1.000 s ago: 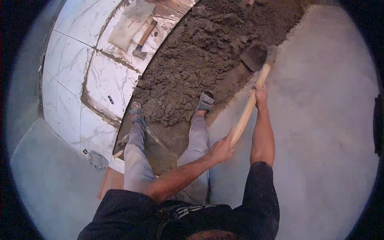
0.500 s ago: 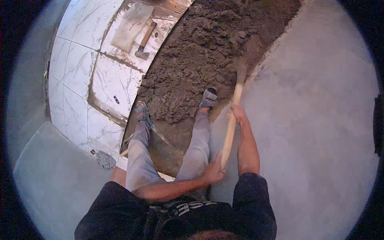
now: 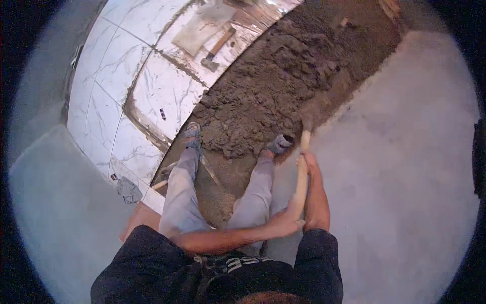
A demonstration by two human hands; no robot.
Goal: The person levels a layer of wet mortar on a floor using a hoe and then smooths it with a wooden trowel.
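Both my hands grip a long pale wooden tool handle (image 3: 300, 185) slanting up along my right side. My left hand (image 3: 289, 219) reaches across my body and is closed round its lower end. Farther up, my right hand (image 3: 309, 161) is wrapped round the handle. The tool's head (image 3: 307, 121) is blurred and dirt-coloured against the right edge of a bed of dark wet mortar (image 3: 253, 101), so its kind cannot be made out. My sandalled feet stand at the near part of the mortar, the right shoe (image 3: 281, 144) close to the tool.
White marbled tiles (image 3: 162, 91) border the mortar on the left. A hammer-like tool (image 3: 220, 48) with a wooden handle lies there beside a flat grey sheet (image 3: 202, 28). A crumpled grey cloth (image 3: 128, 190) lies nearer. Smooth grey floor (image 3: 395, 152) extends to the right.
The tool has come nearer to me, its head drawn down along the mortar's right edge. My left hand has shifted right, and my right hand slightly nearer. The view has turned a little.
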